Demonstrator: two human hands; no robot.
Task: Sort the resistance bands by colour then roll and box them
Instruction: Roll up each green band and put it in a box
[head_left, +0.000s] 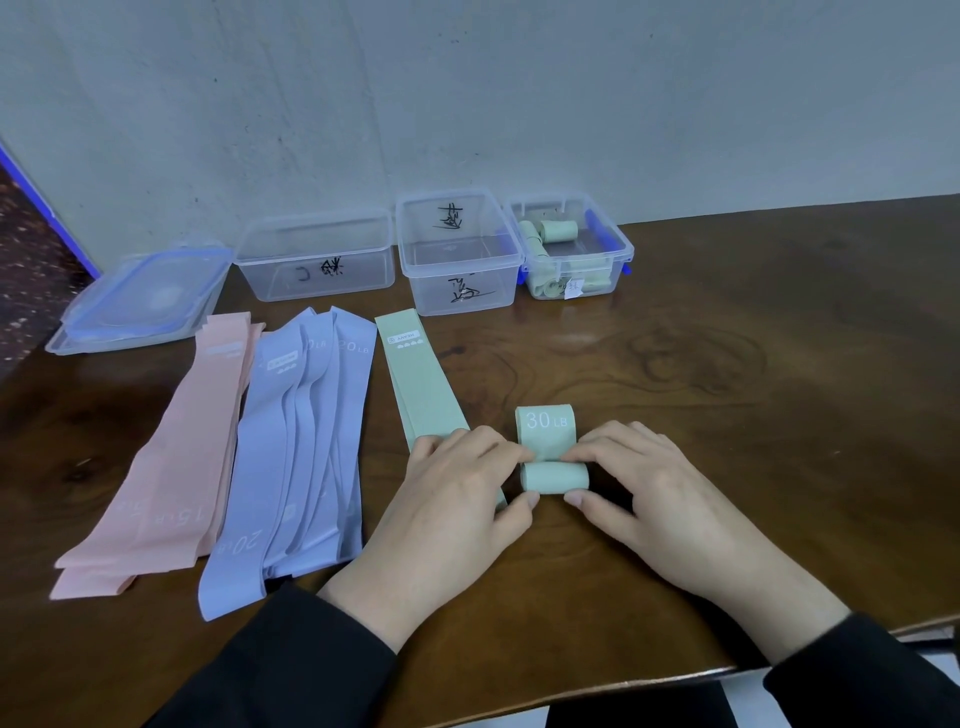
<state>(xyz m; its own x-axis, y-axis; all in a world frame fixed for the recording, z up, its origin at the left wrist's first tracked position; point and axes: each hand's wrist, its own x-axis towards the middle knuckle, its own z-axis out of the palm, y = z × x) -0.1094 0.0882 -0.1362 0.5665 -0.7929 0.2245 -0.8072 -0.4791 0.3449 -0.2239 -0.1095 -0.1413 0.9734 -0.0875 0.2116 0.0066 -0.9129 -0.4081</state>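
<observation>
Two hands are working one green band (545, 431) near the middle of the counter (727, 415); the left hand (457, 499) and the right hand (654, 499) are each pinching an end of the roll (555, 476), thumbs on the near side, fingers (498, 447) curled over the top; the tail marked 30 LB is lying flat just beyond, so rolling looks nearly finished on this one.

Sorting appears done; three colour groups are lying side by side to the left: a pink pile (171, 457), a blue pile (306, 441), and a last flat green strip (421, 384), its near end passing under the left hand.

Boxing is only partly done; the right box (571, 249) is holding several green rolls; the middle box (457, 249) and the left box (317, 254) are standing open with no bands showing inside, each scrawled with black marks I cannot read; lids (140, 301) are stacked at the far left. By my judgement the pink and blue piles are all waiting to be rolled.

The counter is dark polished wood with visible grain, running up to a pale, scuffed wall (467, 93); black sleeves (291, 660) are covering both wrists.
</observation>
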